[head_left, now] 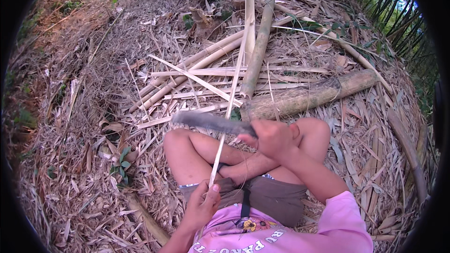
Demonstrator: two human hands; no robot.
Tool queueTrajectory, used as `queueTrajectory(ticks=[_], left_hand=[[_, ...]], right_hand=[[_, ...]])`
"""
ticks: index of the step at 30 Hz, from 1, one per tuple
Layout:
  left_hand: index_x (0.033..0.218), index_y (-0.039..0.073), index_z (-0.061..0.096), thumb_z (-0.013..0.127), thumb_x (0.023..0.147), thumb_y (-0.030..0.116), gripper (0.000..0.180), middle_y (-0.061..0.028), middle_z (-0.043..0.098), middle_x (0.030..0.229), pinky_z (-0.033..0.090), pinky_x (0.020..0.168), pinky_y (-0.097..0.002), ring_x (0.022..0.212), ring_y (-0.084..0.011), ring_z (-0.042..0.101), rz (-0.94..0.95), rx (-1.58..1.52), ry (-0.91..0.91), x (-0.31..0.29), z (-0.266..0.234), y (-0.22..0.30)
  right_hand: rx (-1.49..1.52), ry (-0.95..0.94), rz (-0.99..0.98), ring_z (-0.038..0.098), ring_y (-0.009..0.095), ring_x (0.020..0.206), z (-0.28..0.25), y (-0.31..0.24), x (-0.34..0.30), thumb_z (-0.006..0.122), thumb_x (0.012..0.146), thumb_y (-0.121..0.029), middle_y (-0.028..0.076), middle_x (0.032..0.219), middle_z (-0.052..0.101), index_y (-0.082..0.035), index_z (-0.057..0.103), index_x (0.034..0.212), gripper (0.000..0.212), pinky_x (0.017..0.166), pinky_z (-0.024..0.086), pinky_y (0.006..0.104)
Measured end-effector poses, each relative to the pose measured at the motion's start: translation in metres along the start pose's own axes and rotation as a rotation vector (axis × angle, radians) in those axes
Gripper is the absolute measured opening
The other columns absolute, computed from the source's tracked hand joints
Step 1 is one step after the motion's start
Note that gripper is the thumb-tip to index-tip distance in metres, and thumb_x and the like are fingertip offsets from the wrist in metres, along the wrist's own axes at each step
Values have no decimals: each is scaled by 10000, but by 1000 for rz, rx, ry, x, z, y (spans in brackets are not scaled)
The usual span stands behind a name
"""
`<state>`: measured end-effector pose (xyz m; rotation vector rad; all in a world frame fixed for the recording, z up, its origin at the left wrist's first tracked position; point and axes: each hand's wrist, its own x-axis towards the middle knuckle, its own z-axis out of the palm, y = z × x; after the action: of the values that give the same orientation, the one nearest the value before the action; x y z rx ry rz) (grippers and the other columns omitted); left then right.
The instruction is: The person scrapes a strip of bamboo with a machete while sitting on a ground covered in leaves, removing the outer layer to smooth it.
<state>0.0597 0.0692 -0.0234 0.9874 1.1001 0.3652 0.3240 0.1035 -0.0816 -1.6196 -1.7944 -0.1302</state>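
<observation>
My left hand (204, 200) is closed on the near end of a long, thin bamboo strip (227, 121), thumb on top. The strip runs up and away from my lap toward the bamboo pieces ahead. My right hand (273, 139) is wrapped round the handle of a machete (211, 122), and the handle itself is mostly hidden by my fingers. The dark blade points left and lies across the strip in this view; it is smeared by motion. Whether blade and strip touch, I cannot tell.
Just beyond my crossed legs lies a thick bamboo log (309, 94), with a thinner bamboo pole (260, 47) reaching away from it. Several split bamboo pieces (206, 59) lie criss-crossed ahead. Dry leaves cover the slope. A dark branch (407, 152) lies at right, a stump (200, 21) stands farther off.
</observation>
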Motion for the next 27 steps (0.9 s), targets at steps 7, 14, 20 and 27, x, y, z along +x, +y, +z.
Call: queueTrajectory(ticks=[7,14,20,27], left_hand=[[959,59,500,467,1055,293,256,41,425,637,272,429,-214,489,-40,363,36,144,104,1,1,2],[938,48,503,496,1045,280,256,31,475,645,301,454,-214,526,-28,395,-47,93,43,-17,-8,-4],[885,74,468,473,1054,276,264,33,460,624,290,432,-207,517,-30,401,-10,132,37,-9,-6,-12],[882,75,462,482,1048,214,216,45,455,620,318,454,-209,522,-29,410,-58,197,40,-33,-16,-21]], right_hand=[[49,-88,-251,607,242,488,1,-30,-5,620,812,-665,82,571,556,-80,578,681,602,482,501,355],[-177,-58,31,601,250,490,-2,32,10,581,860,-624,81,574,559,-86,539,670,572,468,484,367],[-55,-56,-216,599,256,480,1,-13,-3,628,886,-505,92,595,581,-97,568,690,456,467,481,376],[-264,-134,233,646,309,547,3,76,26,560,930,-546,134,615,612,-87,591,746,496,484,500,429]])
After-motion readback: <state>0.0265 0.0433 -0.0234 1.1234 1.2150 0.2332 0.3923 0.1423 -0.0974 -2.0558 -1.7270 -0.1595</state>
